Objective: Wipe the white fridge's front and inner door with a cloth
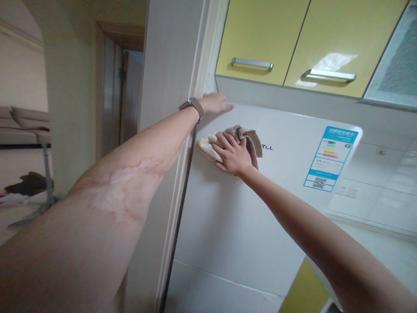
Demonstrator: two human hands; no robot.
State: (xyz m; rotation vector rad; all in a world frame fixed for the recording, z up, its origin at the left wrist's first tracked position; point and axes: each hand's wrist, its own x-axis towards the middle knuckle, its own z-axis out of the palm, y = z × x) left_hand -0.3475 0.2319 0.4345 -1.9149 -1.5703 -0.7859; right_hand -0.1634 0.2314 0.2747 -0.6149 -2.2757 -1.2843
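My right hand (232, 153) presses a beige cloth (247, 138) flat against the upper left of a white fridge door (234, 217), fingers spread over the cloth. My left hand (215, 103) rests on the fridge's top edge near its left corner, fingers stretched out. On that wrist sits a watch (193, 105).
An energy label sticker (329, 158) is on the door's upper right. Yellow wall cabinets (280, 39) with metal handles hang just above the fridge. A white door frame (169, 87) runs along the fridge's left side. A tiled wall and counter (384, 204) lie to the right.
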